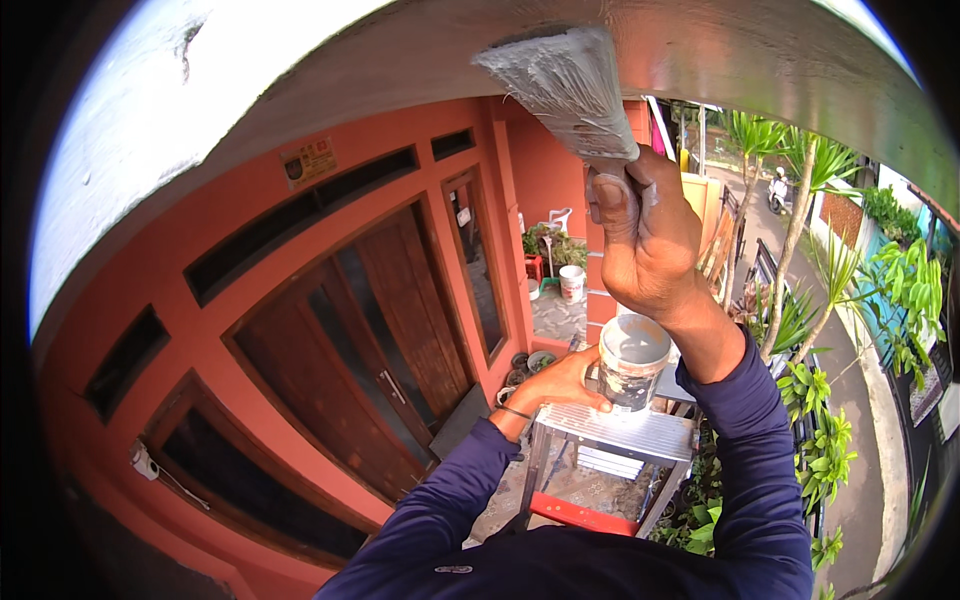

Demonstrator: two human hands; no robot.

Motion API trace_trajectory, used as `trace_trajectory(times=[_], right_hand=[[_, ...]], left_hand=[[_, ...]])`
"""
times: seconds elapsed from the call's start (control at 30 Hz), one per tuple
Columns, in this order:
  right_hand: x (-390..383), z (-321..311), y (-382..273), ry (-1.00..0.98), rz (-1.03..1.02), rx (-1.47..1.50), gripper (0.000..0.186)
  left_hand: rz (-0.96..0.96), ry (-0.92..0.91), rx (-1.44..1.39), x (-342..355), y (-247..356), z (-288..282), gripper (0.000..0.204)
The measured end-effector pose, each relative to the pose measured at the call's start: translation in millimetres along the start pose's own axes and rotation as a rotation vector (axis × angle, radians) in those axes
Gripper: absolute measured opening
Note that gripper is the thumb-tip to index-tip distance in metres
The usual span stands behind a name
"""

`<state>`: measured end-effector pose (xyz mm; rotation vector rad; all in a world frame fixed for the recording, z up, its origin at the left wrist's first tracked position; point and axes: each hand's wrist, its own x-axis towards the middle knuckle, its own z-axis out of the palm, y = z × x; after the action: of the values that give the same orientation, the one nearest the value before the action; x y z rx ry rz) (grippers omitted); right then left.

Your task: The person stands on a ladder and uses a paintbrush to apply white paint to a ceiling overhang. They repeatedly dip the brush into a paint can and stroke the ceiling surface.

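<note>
My right hand (648, 235) is raised and closed around the handle of a wide paintbrush (575, 90). Grey-white paint coats the bristles, which point up and touch or nearly touch the underside of the overhang (690, 50). Lower down, my left hand (562, 385) curls round the side of a paint tub (634, 360). This tub is white with dark smears, and pale grey paint shows inside. It rests on the metal top step of a stepladder (615, 428). Part of my left fingers is hidden behind the tub.
An orange wall with a dark wooden double door (380, 340) stands to the left. The stepladder has a red step (585, 512) below. To the right are tall plants (800, 230), a railing and a lane (860, 440). A white bucket (572, 283) stands on the porch.
</note>
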<state>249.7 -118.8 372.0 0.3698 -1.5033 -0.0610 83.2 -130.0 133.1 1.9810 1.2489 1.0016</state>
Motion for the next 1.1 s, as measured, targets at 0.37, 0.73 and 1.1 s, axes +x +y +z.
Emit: trace_trajectory(times=[0.37,0.73,1.1], right_hand=[[-1.1,15.0,11.2,-0.036,0.108,0.077,0.025],[4.6,33.7,74.0,-0.057,0.078,-0.028,0.023],[-53.2,58.2,236.4,-0.155,0.266,-0.097,0.01]], left_hand=[[-0.034,-0.009,0.019,-1.7,3.3,-2.3,0.114],[0.04,0.025,0.036,0.4,-8.9,1.2,0.11],[0.026,0.056,0.046,-2.3,-4.4,0.2,0.108]])
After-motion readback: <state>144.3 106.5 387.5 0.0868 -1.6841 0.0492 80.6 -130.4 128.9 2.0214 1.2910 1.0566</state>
